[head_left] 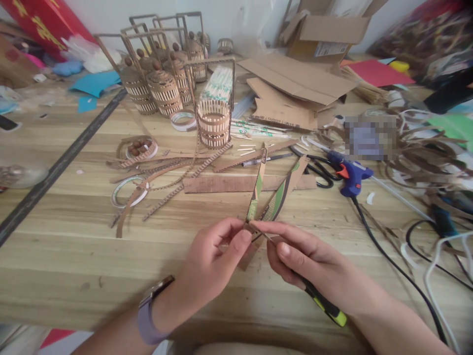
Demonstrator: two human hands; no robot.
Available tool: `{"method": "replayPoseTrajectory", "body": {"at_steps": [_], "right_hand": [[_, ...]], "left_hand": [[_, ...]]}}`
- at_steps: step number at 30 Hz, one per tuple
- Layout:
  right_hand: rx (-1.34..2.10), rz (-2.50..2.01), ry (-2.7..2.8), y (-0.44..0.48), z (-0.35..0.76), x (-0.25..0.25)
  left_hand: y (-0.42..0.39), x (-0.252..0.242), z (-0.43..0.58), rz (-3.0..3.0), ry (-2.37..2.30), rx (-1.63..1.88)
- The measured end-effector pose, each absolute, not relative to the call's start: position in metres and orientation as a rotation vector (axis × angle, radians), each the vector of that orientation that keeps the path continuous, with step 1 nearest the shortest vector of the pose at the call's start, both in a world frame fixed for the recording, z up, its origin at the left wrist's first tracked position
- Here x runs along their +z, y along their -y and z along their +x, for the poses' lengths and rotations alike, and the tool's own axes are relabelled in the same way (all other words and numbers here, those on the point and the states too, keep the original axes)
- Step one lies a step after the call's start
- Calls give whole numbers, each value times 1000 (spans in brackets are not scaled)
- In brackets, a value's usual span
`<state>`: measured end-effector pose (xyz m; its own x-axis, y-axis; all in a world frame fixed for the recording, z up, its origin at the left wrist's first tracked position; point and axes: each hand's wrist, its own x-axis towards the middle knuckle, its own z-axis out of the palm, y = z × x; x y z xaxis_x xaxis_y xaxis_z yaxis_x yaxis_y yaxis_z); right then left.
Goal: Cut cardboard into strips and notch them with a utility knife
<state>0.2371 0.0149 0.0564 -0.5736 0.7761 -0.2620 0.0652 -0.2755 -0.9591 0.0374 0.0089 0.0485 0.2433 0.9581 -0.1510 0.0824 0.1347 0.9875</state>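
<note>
My left hand (212,261) pinches the near ends of two long cardboard strips (258,190) with green print, which fan out away from me above the wooden table (74,256). My right hand (314,266) grips a utility knife with a yellow and black handle (327,308); its thin blade meets the strips at my left fingertips. A watch with a lilac strap (148,315) is on my left wrist.
Several small slatted cardboard baskets (162,79) with handles stand at the back, one nearer (214,121). Loose cardboard strips (166,172), tape rolls (127,190), black scissors (318,172), a blue glue gun (351,175) with cable, flattened cardboard (295,84) and offcuts (424,148) surround the work spot.
</note>
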Motion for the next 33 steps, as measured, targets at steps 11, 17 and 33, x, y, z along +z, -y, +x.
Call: {"method": "replayPoseTrajectory", "body": {"at_steps": [11,17,33], "right_hand": [[2293,-883,959,-19,241,51],[2119,-928,1088,-17,243,51],[947,-1384,2475,-25,263,62]], "left_hand": [[-11,49,37,1348,-1155,898],[-10,49,39,1321,-1183,892],[-15,43,39,1234,-1280,964]]}}
